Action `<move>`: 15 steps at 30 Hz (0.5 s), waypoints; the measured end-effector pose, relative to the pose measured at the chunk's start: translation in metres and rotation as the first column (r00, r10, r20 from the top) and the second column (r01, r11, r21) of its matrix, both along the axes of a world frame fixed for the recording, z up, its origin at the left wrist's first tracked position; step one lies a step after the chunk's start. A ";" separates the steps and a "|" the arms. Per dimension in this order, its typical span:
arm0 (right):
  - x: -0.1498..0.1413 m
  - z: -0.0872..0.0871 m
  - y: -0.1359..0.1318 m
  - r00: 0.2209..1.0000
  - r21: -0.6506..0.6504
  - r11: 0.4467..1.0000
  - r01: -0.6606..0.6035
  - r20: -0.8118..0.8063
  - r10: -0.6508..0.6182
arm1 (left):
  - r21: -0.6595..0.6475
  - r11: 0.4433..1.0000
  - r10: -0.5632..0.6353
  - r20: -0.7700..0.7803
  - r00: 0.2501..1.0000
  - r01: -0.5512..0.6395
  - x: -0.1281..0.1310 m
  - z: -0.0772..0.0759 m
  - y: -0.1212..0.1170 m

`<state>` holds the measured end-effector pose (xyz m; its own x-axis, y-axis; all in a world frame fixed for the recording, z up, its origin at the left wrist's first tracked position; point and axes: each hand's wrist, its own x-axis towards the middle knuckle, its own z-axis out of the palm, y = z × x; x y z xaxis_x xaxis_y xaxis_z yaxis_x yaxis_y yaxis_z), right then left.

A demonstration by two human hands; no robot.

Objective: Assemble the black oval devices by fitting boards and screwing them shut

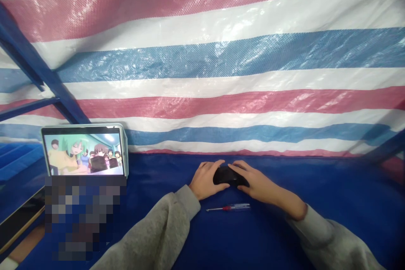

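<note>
Both of my hands grip a smooth black object (230,176), rounded and palm-sized, which looks like a computer mouse, low over the blue surface. My left hand (207,180) has its thumb along the near side and its fingers over the far side. From the other end, my right hand (255,180) is closed on it in the same manner. The fingers cover both of its ends. Just nearer to me lies a small screwdriver (232,207) with a clear and red handle, its metal tip pointing left.
On the left a tablet (84,152) stands upright, playing a cartoon. A pixelated patch (82,219) hides what is below it. At lower left a forearm (30,240) shows beside a dark flat device (23,211). Striped sheeting (221,59) hangs behind, with blue frame bars (44,63).
</note>
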<state>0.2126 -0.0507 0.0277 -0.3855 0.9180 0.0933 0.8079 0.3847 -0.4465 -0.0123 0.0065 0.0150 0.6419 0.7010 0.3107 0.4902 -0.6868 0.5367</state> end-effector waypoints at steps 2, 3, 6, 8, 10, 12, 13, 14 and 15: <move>0.000 0.003 0.000 0.998 0.018 1.000 0.009 -0.060 -0.008 | 0.008 0.998 0.054 0.037 0.998 -0.055 0.000 0.000 0.000; -0.001 0.006 0.000 0.995 0.022 1.000 0.020 -0.099 -0.018 | 0.012 0.997 0.081 0.065 0.995 -0.082 0.000 0.000 -0.001; -0.007 0.014 0.000 0.975 -0.014 0.997 0.081 -0.207 -0.082 | 0.049 0.996 0.069 0.140 0.988 -0.077 -0.003 0.002 0.000; -0.012 0.017 -0.001 0.966 -0.052 0.993 0.107 -0.232 -0.116 | 0.081 0.996 -0.034 0.137 0.990 0.023 -0.005 0.003 0.001; -0.017 0.016 -0.002 0.974 -0.069 0.992 0.108 -0.195 -0.120 | 0.084 0.985 -0.157 0.093 0.983 0.150 -0.006 0.003 0.002; -0.019 0.016 -0.004 0.981 -0.012 0.985 0.170 -0.098 -0.170 | 0.060 0.974 -0.222 0.058 0.973 0.219 -0.006 0.003 0.003; -0.020 0.018 -0.005 0.974 0.040 0.974 0.223 -0.041 -0.221 | 0.047 0.973 -0.229 0.052 0.972 0.227 -0.006 0.003 0.004; -0.020 0.021 -0.007 0.960 0.095 0.956 0.277 0.012 -0.280 | 0.034 0.974 -0.224 0.049 0.973 0.222 -0.006 0.002 0.004; -0.020 0.026 -0.009 0.943 0.139 0.938 0.316 0.058 -0.327 | 0.023 0.977 -0.211 0.049 0.976 0.210 -0.006 0.002 0.005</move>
<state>0.1925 -0.0596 0.0541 -0.0827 0.9768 0.1977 0.9285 0.1476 -0.3406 -0.0182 0.0113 0.0169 0.7576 0.5459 0.3577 0.3059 -0.7812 0.5442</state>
